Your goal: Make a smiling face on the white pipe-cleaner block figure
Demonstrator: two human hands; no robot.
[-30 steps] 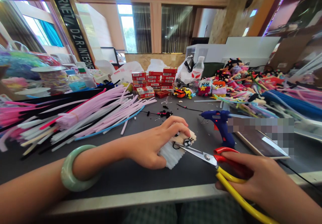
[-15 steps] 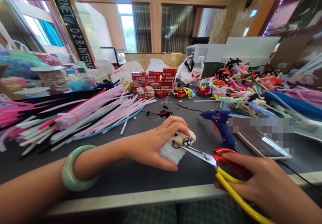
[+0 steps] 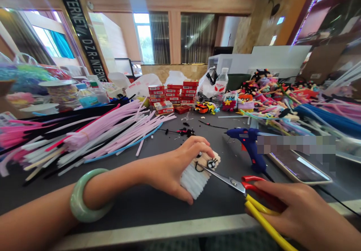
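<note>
A small flat craft piece made of white and cream pipe cleaners, with black-and-white eyes and a curled black strip on it, is in the middle. My left hand is closed round its left and top edges, fingers over the top and thumb at the lower side. A pair of scissors with red and yellow handles is in my right hand. Their blades look nearly closed, and the tip rests at the black strip on the piece. Part of the piece is hidden under my left fingers.
A blue glue gun and a phone lie on the right. Bundles of pipe cleaners spread over the left. Red boxes are stacked at the back, left of a bottle and many small dolls.
The view has tipped upward a little, so everything sits lower. My left thumb has shifted slightly, and more of the white part shows. The scissors tip stays at the black strip.
</note>
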